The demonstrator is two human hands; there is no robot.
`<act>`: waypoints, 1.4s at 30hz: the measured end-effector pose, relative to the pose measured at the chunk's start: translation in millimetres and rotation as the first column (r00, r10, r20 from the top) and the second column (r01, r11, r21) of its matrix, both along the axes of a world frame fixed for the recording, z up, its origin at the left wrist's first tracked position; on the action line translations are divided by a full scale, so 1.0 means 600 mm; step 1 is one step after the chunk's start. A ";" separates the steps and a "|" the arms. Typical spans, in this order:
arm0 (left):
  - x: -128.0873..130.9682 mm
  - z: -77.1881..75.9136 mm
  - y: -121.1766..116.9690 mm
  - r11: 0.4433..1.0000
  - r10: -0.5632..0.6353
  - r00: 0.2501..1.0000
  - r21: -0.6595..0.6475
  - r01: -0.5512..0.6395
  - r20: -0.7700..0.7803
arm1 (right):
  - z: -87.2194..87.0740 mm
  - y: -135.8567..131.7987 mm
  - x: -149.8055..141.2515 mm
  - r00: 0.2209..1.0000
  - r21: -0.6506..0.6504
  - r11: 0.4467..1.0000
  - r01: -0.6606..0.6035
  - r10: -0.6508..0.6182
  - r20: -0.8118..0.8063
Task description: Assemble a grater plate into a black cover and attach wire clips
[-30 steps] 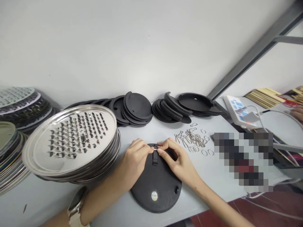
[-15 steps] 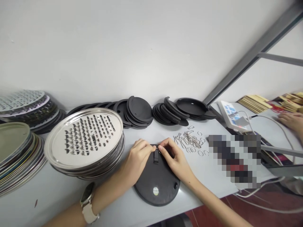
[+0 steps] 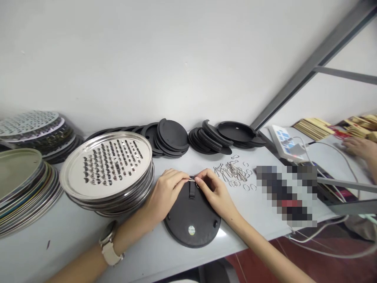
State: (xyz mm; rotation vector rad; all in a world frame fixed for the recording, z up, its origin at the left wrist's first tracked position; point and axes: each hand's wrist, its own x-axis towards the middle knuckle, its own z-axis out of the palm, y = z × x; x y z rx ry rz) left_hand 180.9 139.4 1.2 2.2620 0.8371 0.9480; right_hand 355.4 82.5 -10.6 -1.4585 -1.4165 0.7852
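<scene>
A round black disc (image 3: 192, 212) lies on the table in front of me, with a short strap loop (image 3: 192, 192) near its far edge and a pale round sticker (image 3: 191, 230) near its close edge. Just above the strap, my left hand (image 3: 169, 192) pinches a small shiny metal ring (image 3: 192, 179) between thumb and forefinger. My right hand (image 3: 213, 192) pinches the same metal from the other side, its thumb partly covering it. How the ring passes through the strap is hidden by my fingertips. Right of my hands lies a loose pile of metal clips and rings (image 3: 235, 173).
On the left stands a stack of metal-rimmed round plates (image 3: 67, 184), beside a stack of coloured discs (image 3: 20, 173). Black round covers (image 3: 173, 135) lean along the wall. To the right are a slanted grey frame (image 3: 312, 67), a cable (image 3: 332, 147) and another person's hand (image 3: 357, 147).
The view has shifted slightly. Both hands keep pinching at the strap, and more of the metal now shows between the fingertips.
</scene>
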 end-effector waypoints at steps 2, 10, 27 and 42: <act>0.000 0.003 0.001 1.000 0.008 1.000 0.003 -0.008 0.010 | 0.000 0.001 0.001 1.000 0.001 1.000 -0.005 0.005 -0.005; 0.004 -0.001 0.007 0.999 0.043 0.996 -0.001 -0.043 0.074 | -0.003 0.001 0.005 0.999 -0.024 1.000 -0.016 0.016 -0.029; 0.008 -0.014 0.010 1.000 -0.014 0.990 -0.011 0.016 0.141 | 0.001 0.007 0.007 0.998 -0.045 0.997 -0.054 0.052 -0.047; 0.004 -0.018 0.013 0.996 -0.070 0.992 0.066 0.063 0.101 | 0.039 0.042 0.029 0.951 -0.329 0.907 -0.264 0.188 -0.245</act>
